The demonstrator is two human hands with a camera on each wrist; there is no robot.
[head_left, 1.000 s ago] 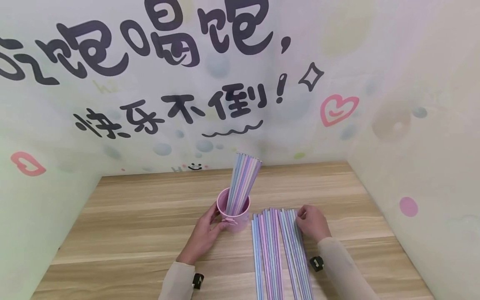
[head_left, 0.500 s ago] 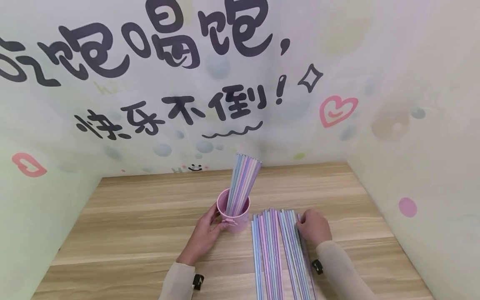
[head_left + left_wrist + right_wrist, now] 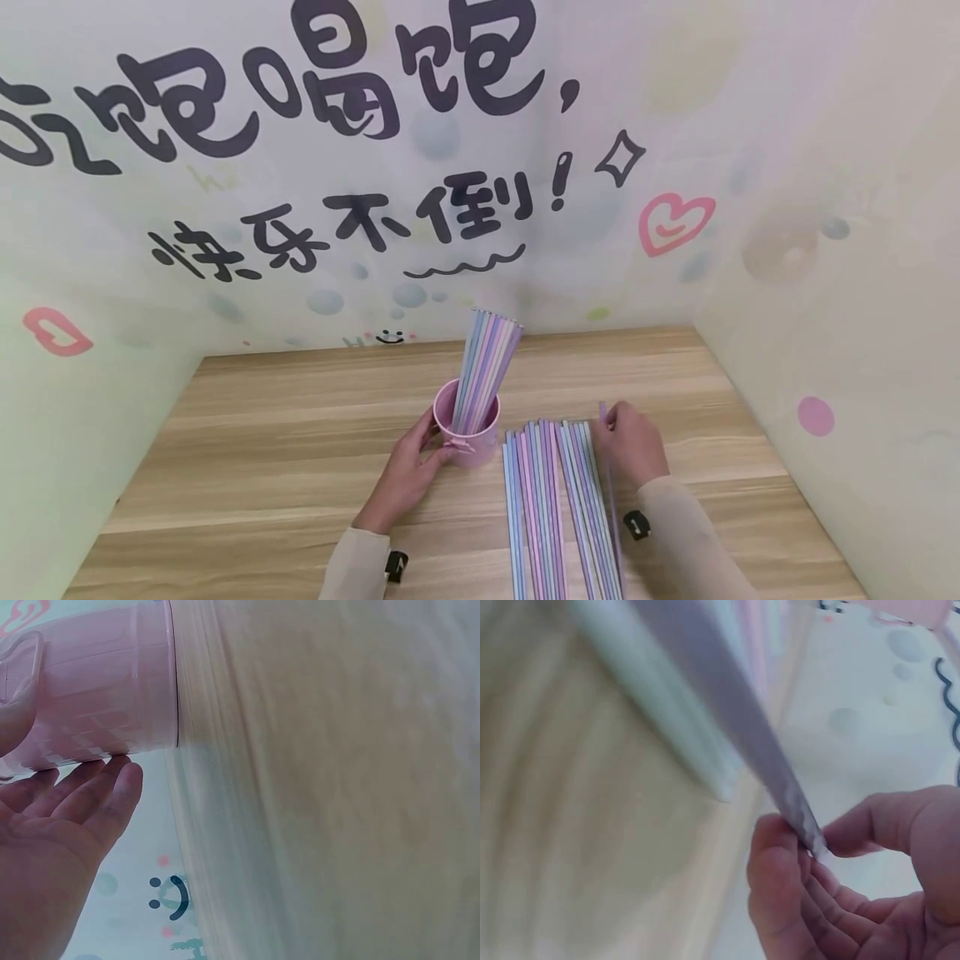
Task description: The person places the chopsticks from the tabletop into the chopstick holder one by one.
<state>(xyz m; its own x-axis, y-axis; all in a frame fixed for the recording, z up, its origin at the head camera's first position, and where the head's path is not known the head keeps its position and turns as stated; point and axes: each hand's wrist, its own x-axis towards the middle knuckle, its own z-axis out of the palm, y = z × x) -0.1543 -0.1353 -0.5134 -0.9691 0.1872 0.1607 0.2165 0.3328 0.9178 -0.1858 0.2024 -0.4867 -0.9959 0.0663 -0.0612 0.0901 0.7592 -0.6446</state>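
My left hand grips a pink cup that stands on the table, thumb on the near side and fingers round the far left. A bundle of pastel straws leans to the right inside this cup. Between thumb and fingertips, my right hand pinches one purple straw close to its end. Its upper tip pokes up past the hand, and the straw slants above the table in the right wrist view. Rows of blue, pink, purple and pale green straws lie side by side just left of that hand.
The wood-grain table meets a printed back wall and a pale right wall. Bare tabletop stretches left of the cup and right of my right forearm.
My right hand has separated one purple straw from the right edge of the row and raised its upper end. The left hand and cup have stayed in place.
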